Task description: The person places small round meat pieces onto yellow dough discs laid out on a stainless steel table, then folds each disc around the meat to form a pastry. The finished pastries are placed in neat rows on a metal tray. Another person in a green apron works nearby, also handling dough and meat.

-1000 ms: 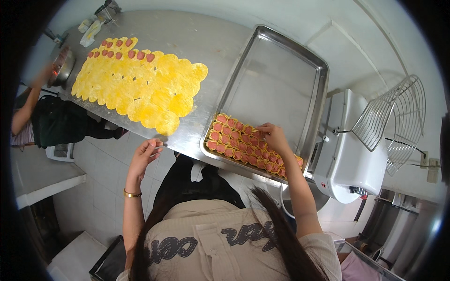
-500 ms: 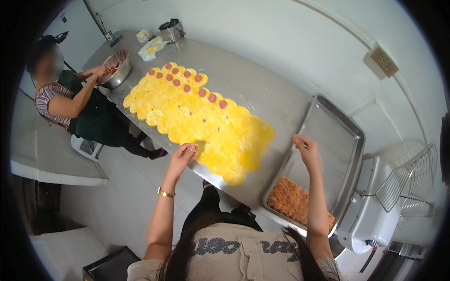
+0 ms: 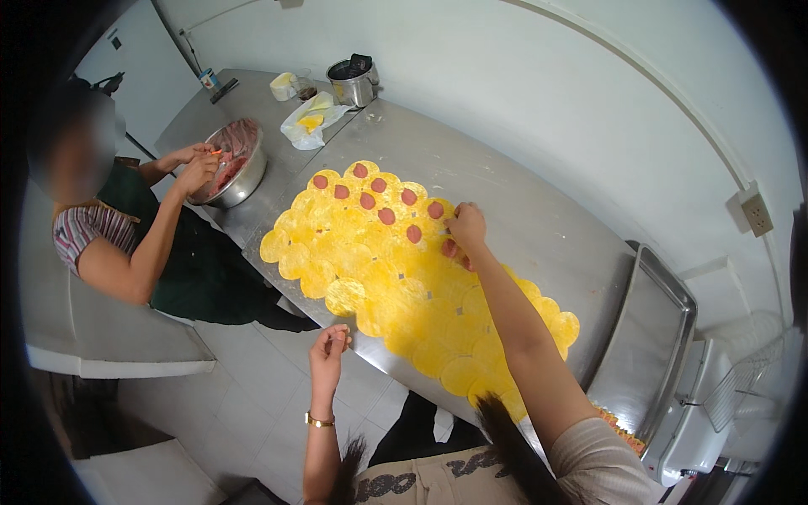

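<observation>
Thin round yellow dough wrappers overlap across the steel table. Reddish meat portions sit on several of those in the far rows. My right hand reaches over them to the far edge, its bent fingers closed down at a wrapper beside the meat; what the fingertips grip is hidden. Just off the table's near edge, my left hand is raised with its fingers in a pinch. Anything between those fingertips is too small to make out. A gold watch circles the left wrist.
A large metal tray stands at the right, with filled pieces partly hidden by my arm. At far left a co-worker works over a steel bowl of meat. A metal pot and plastic bag stand farther back.
My right hand has gone from beside the tray to the wrappers' far edge. My left hand stays pinched near the table's front edge. The view has shifted toward the left.
</observation>
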`<state>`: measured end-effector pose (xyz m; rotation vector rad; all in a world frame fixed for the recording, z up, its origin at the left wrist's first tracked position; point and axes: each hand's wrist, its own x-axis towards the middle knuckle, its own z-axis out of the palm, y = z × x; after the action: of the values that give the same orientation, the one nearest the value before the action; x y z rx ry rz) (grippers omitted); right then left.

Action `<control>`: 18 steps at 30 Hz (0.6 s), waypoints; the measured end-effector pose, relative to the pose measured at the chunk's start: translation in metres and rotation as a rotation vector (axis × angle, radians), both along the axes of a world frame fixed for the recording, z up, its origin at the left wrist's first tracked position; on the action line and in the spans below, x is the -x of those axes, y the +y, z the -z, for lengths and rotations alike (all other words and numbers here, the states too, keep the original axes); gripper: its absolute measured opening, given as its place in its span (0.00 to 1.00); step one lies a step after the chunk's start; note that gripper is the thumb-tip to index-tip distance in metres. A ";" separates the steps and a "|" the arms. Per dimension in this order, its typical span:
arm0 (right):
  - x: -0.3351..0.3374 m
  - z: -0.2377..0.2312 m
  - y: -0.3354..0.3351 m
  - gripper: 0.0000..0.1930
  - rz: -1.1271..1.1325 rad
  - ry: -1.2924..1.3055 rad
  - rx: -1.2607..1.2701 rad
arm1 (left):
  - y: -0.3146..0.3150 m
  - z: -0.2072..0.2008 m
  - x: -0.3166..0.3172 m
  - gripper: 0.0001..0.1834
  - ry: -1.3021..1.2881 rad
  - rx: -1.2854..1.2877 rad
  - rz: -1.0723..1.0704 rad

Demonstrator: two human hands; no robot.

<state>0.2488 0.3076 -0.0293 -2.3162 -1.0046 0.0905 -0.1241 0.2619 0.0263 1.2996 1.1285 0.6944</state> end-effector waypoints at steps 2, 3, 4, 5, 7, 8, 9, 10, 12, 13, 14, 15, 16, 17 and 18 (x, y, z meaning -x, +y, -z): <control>-0.001 0.007 0.009 0.12 0.022 0.108 0.032 | 0.010 0.002 0.002 0.12 -0.002 -0.002 0.011; -0.006 0.009 0.012 0.10 0.028 0.239 0.045 | 0.015 0.003 0.001 0.13 -0.011 -0.001 0.027; -0.011 0.010 0.013 0.09 0.036 0.369 0.057 | 0.020 0.005 -0.002 0.13 -0.014 -0.003 0.043; -0.016 0.011 0.012 0.08 0.093 0.476 -0.038 | 0.025 0.005 -0.005 0.13 -0.025 0.004 0.068; -0.025 0.011 0.009 0.08 0.200 0.679 -0.244 | 0.033 0.005 -0.015 0.13 -0.018 0.013 0.116; -0.030 0.011 0.005 0.08 0.240 0.824 -0.354 | 0.035 0.005 -0.022 0.13 -0.037 0.006 0.139; -0.034 0.012 -0.001 0.09 0.273 0.961 -0.469 | 0.036 0.005 -0.030 0.12 -0.044 0.004 0.161; -0.038 0.011 -0.007 0.10 0.307 1.095 -0.590 | 0.038 0.004 -0.039 0.12 -0.035 0.013 0.183; -0.045 0.006 -0.022 0.10 0.320 1.251 -0.711 | 0.038 0.003 -0.060 0.12 -0.071 0.028 0.274; -0.046 0.001 -0.032 0.11 0.354 1.332 -0.770 | 0.036 0.002 -0.072 0.13 -0.083 0.047 0.315; -0.046 -0.005 -0.044 0.10 0.276 1.343 -0.786 | 0.033 0.002 -0.085 0.13 -0.119 0.061 0.358; -0.045 -0.015 -0.058 0.10 0.224 1.358 -0.801 | 0.030 0.002 -0.100 0.14 -0.151 0.074 0.403; -0.042 -0.026 -0.073 0.10 0.170 1.371 -0.817 | 0.027 0.001 -0.117 0.15 -0.146 0.043 0.432; -0.036 -0.038 -0.087 0.11 0.128 1.399 -0.834 | 0.023 0.001 -0.135 0.15 -0.188 -0.014 0.465; -0.027 -0.050 -0.104 0.11 0.090 1.428 -0.851 | 0.017 0.000 -0.151 0.16 -0.229 -0.033 0.497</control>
<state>0.2755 0.2032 0.0210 -1.0110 -0.0887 0.9138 0.0265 0.2793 0.0263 1.4163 0.5761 0.4737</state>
